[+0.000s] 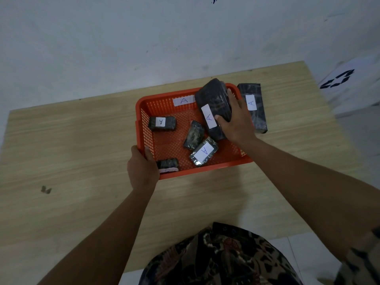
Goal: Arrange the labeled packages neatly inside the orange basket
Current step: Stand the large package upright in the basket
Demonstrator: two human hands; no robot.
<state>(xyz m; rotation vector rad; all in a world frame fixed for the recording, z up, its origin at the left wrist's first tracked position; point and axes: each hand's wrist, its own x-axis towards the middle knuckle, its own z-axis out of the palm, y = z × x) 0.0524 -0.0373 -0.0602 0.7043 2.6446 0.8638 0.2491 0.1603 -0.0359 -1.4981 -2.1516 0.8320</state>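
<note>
An orange basket (pixel 167 103) with an "A" label on its far wall stands on a wooden table. My left hand (pixel 141 167) grips its near left corner. My right hand (pixel 236 122) holds a large dark package (pixel 211 99) with a white "A" label, tilted over the basket's right side. Inside lie a small dark package (pixel 162 123) at the left, a dark one (pixel 194 135) in the middle, a silver one (pixel 203 151) labelled "A", and another dark one (pixel 167 164) at the near wall. A long dark package (pixel 254 108) lies on the table to the right of the basket.
The wooden table (pixel 82 151) stands against a pale wall. A white sheet with black marks (pixel 339 79) lies off the table's far right. A small dark mark (pixel 46 189) shows on the table's left part. My patterned clothing fills the bottom.
</note>
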